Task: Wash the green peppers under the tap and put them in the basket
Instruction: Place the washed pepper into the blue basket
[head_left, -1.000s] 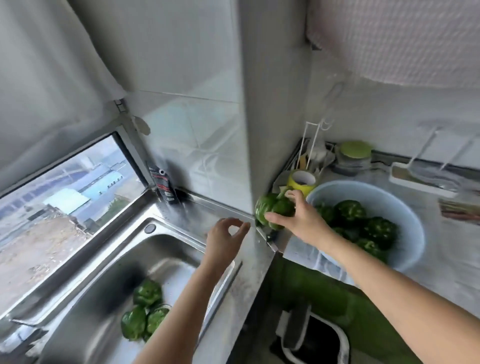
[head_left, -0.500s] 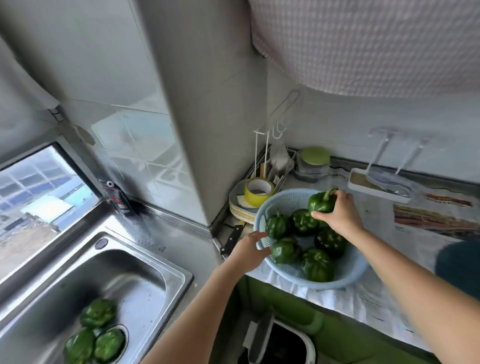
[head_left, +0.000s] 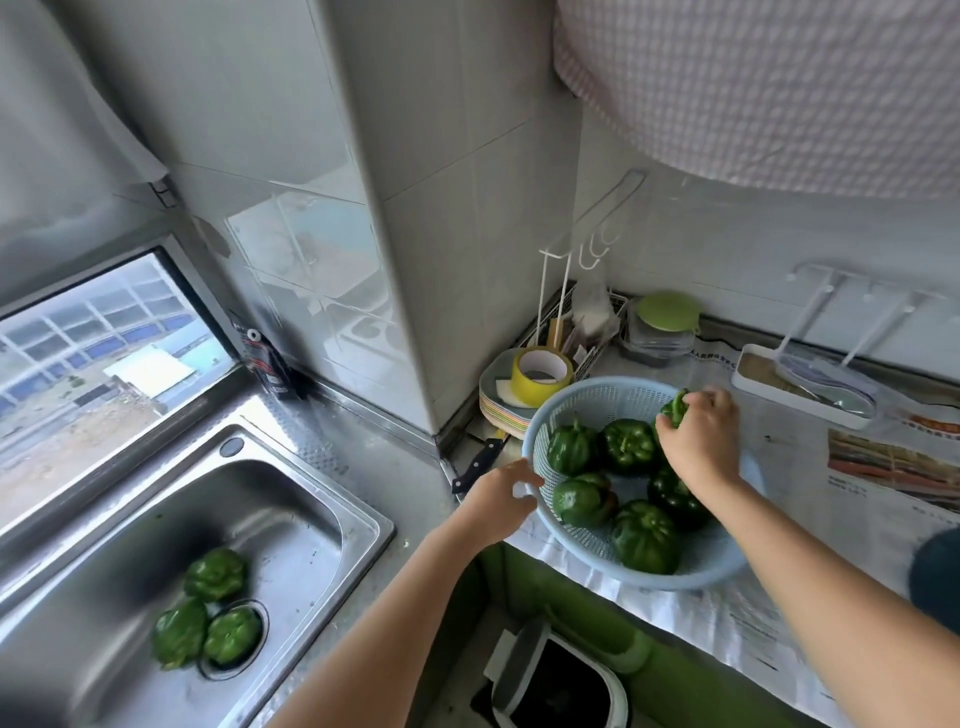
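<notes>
A pale blue basket stands on the newspaper-covered counter with several green peppers inside. My right hand is over the basket's far side, fingers closed on one green pepper low against the others. My left hand rests at the basket's near-left rim, fingers touching it. Three more green peppers lie in the steel sink at the lower left, around the drain. The tap is out of view.
A yellow tape roll sits on stacked plates behind the basket. A black-handled knife lies between sink and counter. A white tray and a lidded container stand at the back. A bin is on the floor below.
My right hand has carried the pepper from the sink side over into the basket and lowered it. My left hand has moved right to the basket's rim. The view has turned right.
</notes>
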